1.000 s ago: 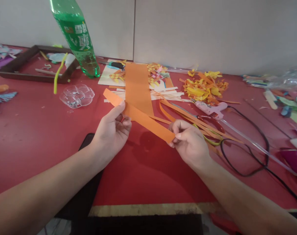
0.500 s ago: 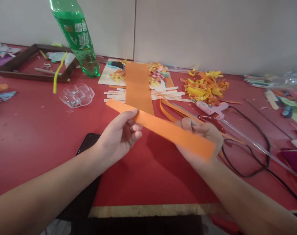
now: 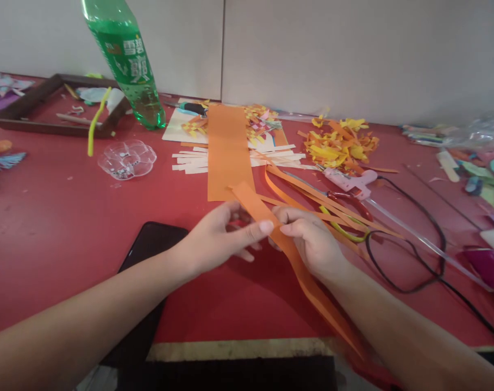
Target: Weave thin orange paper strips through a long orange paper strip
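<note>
Both of my hands grip one long orange paper strip above the red table. My left hand pinches it with the thumb on top, near its far end. Close beside that, my right hand holds it between thumb and fingers. From there the strip bends and hangs down past the table's front edge, its lower end blurred. Beyond my hands a wide orange paper sheet lies flat over white paper strips. Narrow orange strips and yellow-and-red-handled scissors lie right of my hands.
A green soda bottle stands at back left, by a dark frame and a clear flower-shaped dish. A black phone lies under my left forearm. Rightward are orange-yellow paper scraps and a pink glue gun with a black cord.
The strip has swung from lying across both hands to pointing away, its near part now hanging down. My hands have come together, the left moving right, and both now pinch it side by side.
</note>
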Demonstrator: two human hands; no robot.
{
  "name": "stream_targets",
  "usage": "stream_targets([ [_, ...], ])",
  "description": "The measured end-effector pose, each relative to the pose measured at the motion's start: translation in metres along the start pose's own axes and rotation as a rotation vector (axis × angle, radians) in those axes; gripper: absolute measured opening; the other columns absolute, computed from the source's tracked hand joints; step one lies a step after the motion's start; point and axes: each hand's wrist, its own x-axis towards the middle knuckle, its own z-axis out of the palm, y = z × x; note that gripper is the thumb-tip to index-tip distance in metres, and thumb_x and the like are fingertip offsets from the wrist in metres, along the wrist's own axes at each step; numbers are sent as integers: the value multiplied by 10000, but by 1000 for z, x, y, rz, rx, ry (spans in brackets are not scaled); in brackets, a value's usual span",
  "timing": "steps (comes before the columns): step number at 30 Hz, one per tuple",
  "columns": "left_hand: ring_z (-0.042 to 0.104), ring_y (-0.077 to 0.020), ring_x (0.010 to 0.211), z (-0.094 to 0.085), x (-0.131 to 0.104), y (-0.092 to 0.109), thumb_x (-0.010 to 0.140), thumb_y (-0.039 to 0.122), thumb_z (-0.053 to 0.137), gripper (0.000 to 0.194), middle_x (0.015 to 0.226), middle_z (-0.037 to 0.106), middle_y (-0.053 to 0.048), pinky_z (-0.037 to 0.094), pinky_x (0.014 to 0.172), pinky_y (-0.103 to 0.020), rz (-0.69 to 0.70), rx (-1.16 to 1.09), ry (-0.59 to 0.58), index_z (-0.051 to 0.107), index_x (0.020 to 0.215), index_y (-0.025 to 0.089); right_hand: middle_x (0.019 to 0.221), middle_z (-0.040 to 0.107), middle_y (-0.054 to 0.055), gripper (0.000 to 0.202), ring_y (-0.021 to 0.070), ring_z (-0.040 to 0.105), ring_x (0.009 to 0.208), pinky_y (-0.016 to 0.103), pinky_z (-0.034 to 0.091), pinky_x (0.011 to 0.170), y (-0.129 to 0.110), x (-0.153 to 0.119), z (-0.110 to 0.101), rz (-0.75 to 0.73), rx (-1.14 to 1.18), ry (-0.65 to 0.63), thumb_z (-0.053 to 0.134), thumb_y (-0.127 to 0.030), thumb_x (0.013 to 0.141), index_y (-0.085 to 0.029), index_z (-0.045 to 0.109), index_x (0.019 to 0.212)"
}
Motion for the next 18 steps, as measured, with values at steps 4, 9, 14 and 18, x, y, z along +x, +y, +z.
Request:
stream_targets([
  [4, 627, -84, 587, -4, 5, 1, 774, 360, 775, 271, 715, 608, 47, 555, 541, -184, 160, -204, 255, 571, 816, 187, 594, 340, -31, 239, 131, 329, 551, 288, 270, 525, 0, -1, -2, -26, -67, -14, 554, -192, 715, -210, 388, 543],
  [9, 673, -96, 598, -5, 3, -2, 798, 294, 755, 212, 651, 661, 43, 568, 592, -193, 138, -157, 189, 573, 803, 185, 651, 457, -31, 143, 129, 413, 590, 280, 324, 563, 5, -2, -2, 4, -66, -28, 583, -233, 822, -208, 546, 686],
  [14, 722, -146, 676, 0, -1, -2, 825, 275, 715, 165, 690, 728, -24, 587, 660, -244, 44, 107, 9, 593, 817, 166, 755, 598, -9, 85, 139, 534, 656, 281, 424, 608, 6, -1, 2, -89, -48, 39, 686, -299, 834, -222, 657, 814],
  [18, 724, -149, 683, 1, -1, -4, 838, 262, 688, 134, 696, 730, -28, 586, 673, -253, 49, 174, -26, 594, 831, 167, 721, 590, -17, 82, 114, 503, 613, 261, 407, 574, 4, 0, 3, -135, -65, 60, 697, -258, 822, -213, 665, 762],
])
